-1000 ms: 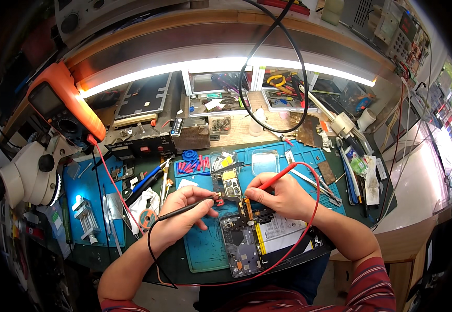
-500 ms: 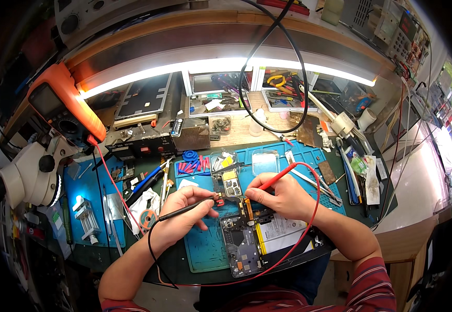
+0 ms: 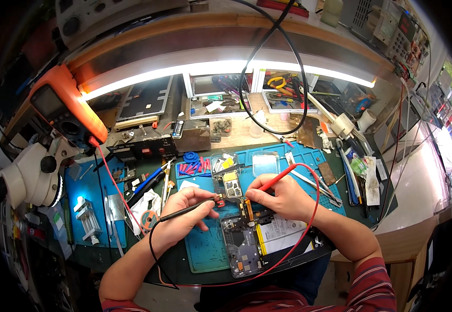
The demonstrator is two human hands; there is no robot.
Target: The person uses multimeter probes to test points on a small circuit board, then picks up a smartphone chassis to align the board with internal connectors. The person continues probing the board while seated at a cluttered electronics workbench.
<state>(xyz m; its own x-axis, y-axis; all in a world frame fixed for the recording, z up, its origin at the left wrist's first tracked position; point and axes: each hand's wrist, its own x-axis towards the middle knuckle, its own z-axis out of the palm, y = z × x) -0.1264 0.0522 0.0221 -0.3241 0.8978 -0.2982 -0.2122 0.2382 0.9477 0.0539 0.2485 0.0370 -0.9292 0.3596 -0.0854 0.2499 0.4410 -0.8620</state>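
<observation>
My left hand is closed round a black multimeter probe, its tip end by the left side of a small circuit board. In my right hand is a red multimeter probe, slanting down toward the board's right edge. Both fine tips are too small to make out. Below the board lies an opened phone or tablet with a white battery, and an orange flex cable runs between the two. Everything rests on a blue work mat.
An orange multimeter stands at the left, its red lead running to the probe. Nearer is a white microscope. A solder spool, tweezers and a clear plastic box surround the mat. A looped black cable hangs overhead.
Nothing clearly moves; both hands keep their hold on the probes at the same places. The whole view shifts very slightly.
</observation>
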